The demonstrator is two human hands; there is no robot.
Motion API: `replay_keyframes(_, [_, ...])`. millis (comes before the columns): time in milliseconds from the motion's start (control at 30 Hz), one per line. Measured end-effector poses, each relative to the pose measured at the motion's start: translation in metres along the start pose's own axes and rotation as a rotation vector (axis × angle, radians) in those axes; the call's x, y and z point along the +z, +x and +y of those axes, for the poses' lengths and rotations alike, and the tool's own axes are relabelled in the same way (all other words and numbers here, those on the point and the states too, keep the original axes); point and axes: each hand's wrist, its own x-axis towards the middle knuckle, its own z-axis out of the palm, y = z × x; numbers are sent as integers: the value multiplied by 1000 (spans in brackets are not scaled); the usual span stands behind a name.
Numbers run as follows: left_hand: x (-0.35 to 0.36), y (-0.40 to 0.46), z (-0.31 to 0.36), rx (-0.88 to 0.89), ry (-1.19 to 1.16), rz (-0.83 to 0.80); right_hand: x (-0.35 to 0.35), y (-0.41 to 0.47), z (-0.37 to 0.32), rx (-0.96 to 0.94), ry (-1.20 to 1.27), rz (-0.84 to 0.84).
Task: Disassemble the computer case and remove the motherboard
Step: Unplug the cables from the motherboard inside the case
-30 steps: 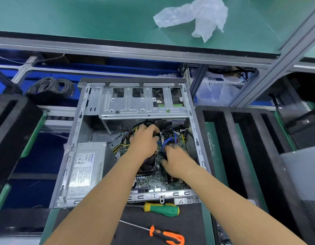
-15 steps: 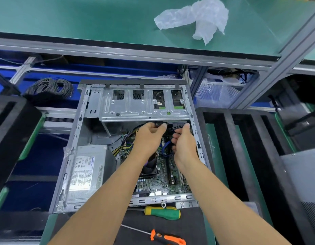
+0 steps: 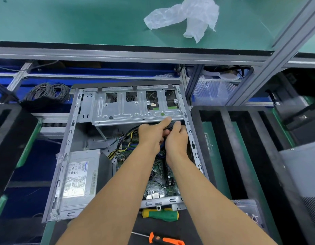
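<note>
An open grey computer case (image 3: 68, 138) lies flat before me, side panel off. The green motherboard (image 3: 160, 181) sits in its right half, partly hidden by my forearms. A silver power supply (image 3: 80, 181) fills the lower left, with yellow and black wires (image 3: 125, 138) running to the board. Both hands meet just below the edge of the drive cage (image 3: 135, 110). My left hand (image 3: 152, 134) and my right hand (image 3: 177, 138) each pinch a black cable (image 3: 168, 128) there. A blue cable (image 3: 161, 147) shows between the wrists.
A green-and-yellow screwdriver (image 3: 160, 214) and an orange-handled screwdriver (image 3: 166, 240) lie on the black mat at the case's near side. Black foam trays (image 3: 241, 138) flank both sides. A coil of grey wire (image 3: 47, 91) lies far left. Crumpled clear plastic (image 3: 186, 16) rests on the green shelf above.
Both hands rose from the middle of the motherboard to the drive cage's lower edge and came together on the black cable. The camera dipped slightly.
</note>
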Motion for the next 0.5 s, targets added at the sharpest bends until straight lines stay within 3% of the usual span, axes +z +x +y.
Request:
replay_keyframes(333, [2,6,-1,25,-28,55,-2,5,6,-71,-87,5])
replay_keyframes(500, [-2,9,-3,31,-1,-7,-7,3,8,9,13,-73])
